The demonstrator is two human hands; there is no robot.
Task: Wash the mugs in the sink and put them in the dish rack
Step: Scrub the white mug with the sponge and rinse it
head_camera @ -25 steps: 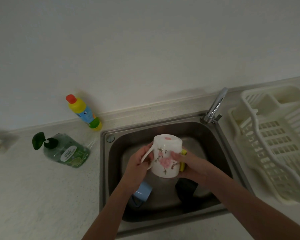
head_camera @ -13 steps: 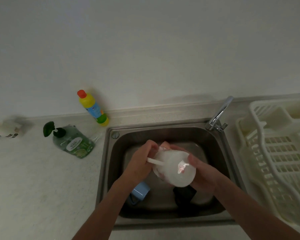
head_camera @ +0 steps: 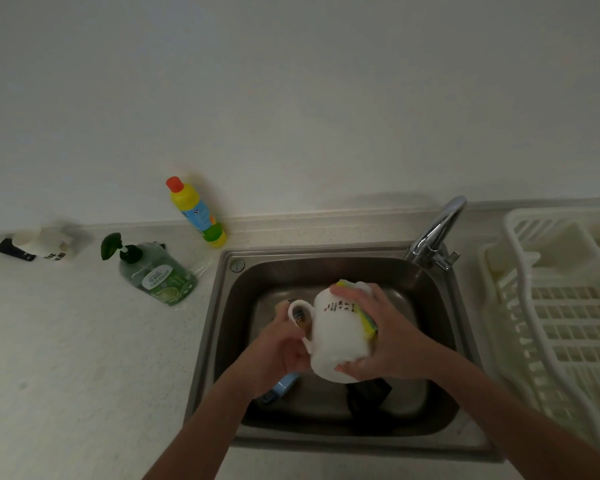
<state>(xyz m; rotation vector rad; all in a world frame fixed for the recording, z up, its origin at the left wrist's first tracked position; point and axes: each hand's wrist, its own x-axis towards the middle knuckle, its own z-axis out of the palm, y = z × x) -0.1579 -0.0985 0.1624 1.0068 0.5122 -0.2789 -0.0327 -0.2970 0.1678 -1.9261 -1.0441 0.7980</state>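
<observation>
Both forearms enter from the 6 o'clock edge of the head view and converge over the sink [head_camera: 440, 344], which occupies the lower centre. The left hand [head_camera: 280, 351] sits at the 9 o'clock side of the white mug [head_camera: 336, 337], with its fingers curled at the mug's handle [head_camera: 300, 315]; the exact finger placement through or behind the loop cannot be resolved. The right hand [head_camera: 387, 336] lies on the 3 o'clock side of the mug, fingers wrapped over the body and pressing a yellow and green sponge [head_camera: 368, 323] against the mug wall; fingertips show at the mug's 12 o'clock and 6 o'clock ends. The mug is held above the basin, tipped on its side, with dark printed characters facing the camera; which end is the rim cannot be told. Most of the sponge is covered by the right palm. Below the hands, a blue mug [head_camera: 283, 386] lies in the basin at 7 o'clock of the white mug, largely hidden by the left wrist, and a dark object [head_camera: 368, 396] at 5 o'clock is too shadowed to identify. The tap [head_camera: 437, 233] stands at the basin's 1 o'clock corner. The dish rack [head_camera: 568, 323] lies at 3 o'clock of the sink, cut off by the frame edge. At 9 to 10 o'clock of the sink, a green pump bottle [head_camera: 156, 271] and a yellow bottle with a red cap [head_camera: 196, 211] stand on the counter [head_camera: 84, 358]; a white container [head_camera: 42, 244] further out is blurred.
</observation>
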